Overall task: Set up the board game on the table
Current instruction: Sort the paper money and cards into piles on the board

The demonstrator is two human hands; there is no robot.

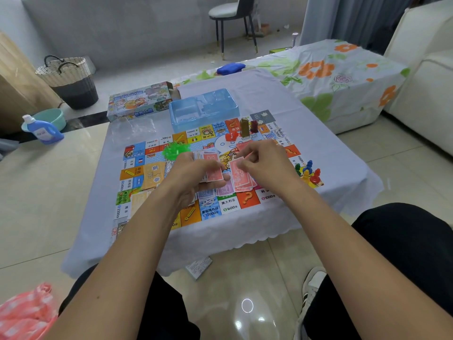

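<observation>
While the left hand [193, 175] gripped a red banknote stack [213, 171], the right hand [264, 165] pinched one red note [239, 168] over the board [230, 208] squares reading "1600" and "2000".

A small stack of red banknotes [213, 171] is held in the left hand [193, 175], and one red note [237, 165] is pinched by the right hand [263, 165]. Under both hands the colourful game board [137, 165] is spread flat. Pawns [309, 173] are clustered just right of the right hand; a green heap of houses [175, 149] lies beyond the left hand.

Bright, soft daylight; floor [247, 306] glare; edges warped.
</observation>
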